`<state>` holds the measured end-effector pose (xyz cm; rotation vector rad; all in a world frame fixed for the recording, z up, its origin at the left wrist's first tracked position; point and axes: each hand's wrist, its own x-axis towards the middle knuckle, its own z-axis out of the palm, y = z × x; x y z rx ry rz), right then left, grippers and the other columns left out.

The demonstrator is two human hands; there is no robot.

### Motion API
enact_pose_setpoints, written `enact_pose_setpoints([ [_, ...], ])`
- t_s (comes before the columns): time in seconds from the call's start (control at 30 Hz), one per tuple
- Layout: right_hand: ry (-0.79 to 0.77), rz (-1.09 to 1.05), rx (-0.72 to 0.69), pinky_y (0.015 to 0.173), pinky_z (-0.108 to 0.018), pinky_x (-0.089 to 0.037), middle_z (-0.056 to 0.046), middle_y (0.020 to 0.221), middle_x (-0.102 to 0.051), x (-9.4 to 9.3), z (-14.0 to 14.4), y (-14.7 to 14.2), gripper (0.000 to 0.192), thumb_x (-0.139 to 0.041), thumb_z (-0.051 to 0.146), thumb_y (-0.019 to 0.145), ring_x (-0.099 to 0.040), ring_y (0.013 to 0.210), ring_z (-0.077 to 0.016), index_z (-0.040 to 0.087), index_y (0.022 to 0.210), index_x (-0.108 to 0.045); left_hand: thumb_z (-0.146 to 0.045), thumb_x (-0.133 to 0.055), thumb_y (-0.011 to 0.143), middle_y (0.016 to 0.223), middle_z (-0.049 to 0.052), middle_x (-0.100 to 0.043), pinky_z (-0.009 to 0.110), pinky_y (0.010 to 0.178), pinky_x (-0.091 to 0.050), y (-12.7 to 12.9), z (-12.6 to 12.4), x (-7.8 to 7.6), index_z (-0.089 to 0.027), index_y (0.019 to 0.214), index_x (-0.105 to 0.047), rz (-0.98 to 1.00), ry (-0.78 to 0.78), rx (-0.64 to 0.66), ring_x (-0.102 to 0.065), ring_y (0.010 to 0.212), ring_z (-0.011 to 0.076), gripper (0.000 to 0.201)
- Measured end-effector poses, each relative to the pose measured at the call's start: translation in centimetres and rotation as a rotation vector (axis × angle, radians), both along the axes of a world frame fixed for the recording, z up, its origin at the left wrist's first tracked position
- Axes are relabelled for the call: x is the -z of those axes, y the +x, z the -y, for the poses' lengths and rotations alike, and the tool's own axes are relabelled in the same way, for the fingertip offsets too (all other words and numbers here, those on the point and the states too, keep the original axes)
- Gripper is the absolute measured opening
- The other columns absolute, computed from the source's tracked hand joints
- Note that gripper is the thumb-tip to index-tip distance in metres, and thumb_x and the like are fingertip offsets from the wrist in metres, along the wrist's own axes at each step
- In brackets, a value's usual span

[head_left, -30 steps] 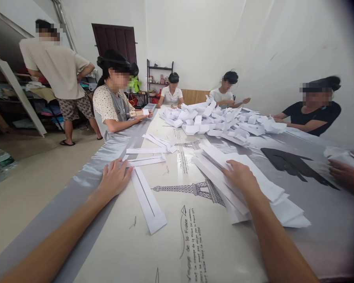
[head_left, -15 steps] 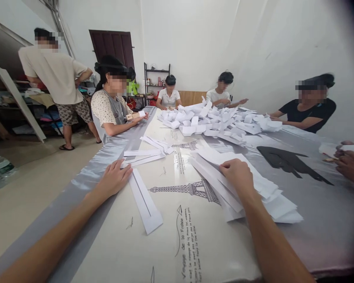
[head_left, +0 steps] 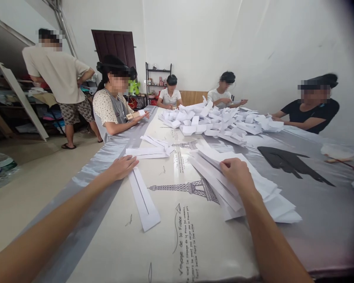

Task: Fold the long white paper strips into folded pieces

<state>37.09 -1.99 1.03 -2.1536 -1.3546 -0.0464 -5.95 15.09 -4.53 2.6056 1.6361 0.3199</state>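
Note:
My left hand [head_left: 123,167] lies with its fingers stretched out over the far end of a white paper strip [head_left: 143,202], which has a dark line down its middle. Just beyond the fingertips are more white folded strips [head_left: 147,152], lying across one another. My right hand [head_left: 235,171] is closed, thumb and fingers pinching the edge of a white paper strip in a fanned stack [head_left: 259,188]. Part of that stack is hidden under the hand and forearm.
A large heap of folded white papers [head_left: 212,118] covers the far table. A dark flat cutout [head_left: 292,161] lies right of the stack, near a wooden-handled tool [head_left: 339,160]. Co-workers sit around the table; another person [head_left: 59,74] stands at back left. The printed tablecloth [head_left: 218,251] shows Eiffel towers.
My left hand has moved slightly forward and right, and the strip beneath it has shifted a little. My right hand stays at the stack. A co-worker's hands at far right have drawn back.

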Motion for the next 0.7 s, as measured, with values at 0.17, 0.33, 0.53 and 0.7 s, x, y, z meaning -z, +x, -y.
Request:
enact_pose_setpoints([
  [0.17, 0.307, 0.045, 0.080, 0.077, -0.034, -0.047, -0.013, 0.095, -0.072, -2.4, 1.1, -1.9, 0.033, -0.040, 0.031, 0.099, -0.066, 0.090, -0.0258, 0.017, 0.101, -0.071, -0.056, -0.030, 0.099, 0.150, 0.017, -0.050, 0.051, 0.118, -0.028, 1.2, -0.8, 0.4, -0.016, 0.138, -0.058, 0.188, 0.059, -0.037, -0.040, 0.144, 0.0330, 0.062],
  [0.33, 1.092, -0.324, -0.113, 0.054, -0.028, -0.045, -0.003, 0.077, -0.060, -3.9, 2.9, -7.1, 0.028, -0.047, 0.046, 0.102, -0.057, 0.061, -0.0160, 0.021, 0.108, -0.056, -0.059, -0.023, 0.101, 0.156, 0.019, -0.040, 0.049, 0.120, -0.026, 2.5, 2.3, -1.2, -0.013, 0.146, -0.045, 0.472, 0.198, -0.080, -0.032, 0.147, 0.0315, 0.068],
  [0.53, 0.310, -0.835, -0.721, 0.037, -0.019, -0.019, 0.011, 0.053, -0.030, -1.2, 3.6, -12.9, 0.024, -0.049, 0.049, 0.101, -0.026, 0.041, -0.0080, 0.025, 0.096, -0.049, -0.082, -0.043, 0.086, 0.107, 0.015, -0.072, 0.035, 0.072, -0.053, 5.5, 10.9, -4.4, -0.017, 0.114, -0.071, 1.279, -0.783, 0.370, -0.067, 0.086, 0.0273, 0.076],
  [0.7, -0.006, -0.991, -0.861, 0.040, -0.020, -0.021, 0.009, 0.057, -0.040, 2.0, 2.9, -15.4, 0.027, -0.047, 0.051, 0.101, -0.027, 0.044, -0.0079, 0.025, 0.096, -0.049, -0.050, -0.075, 0.083, 0.081, 0.007, -0.074, 0.028, 0.069, -0.049, 6.6, 13.7, -3.6, -0.015, 0.081, -0.074, 1.442, -0.769, 0.100, -0.065, 0.072, 0.0185, 0.035],
])
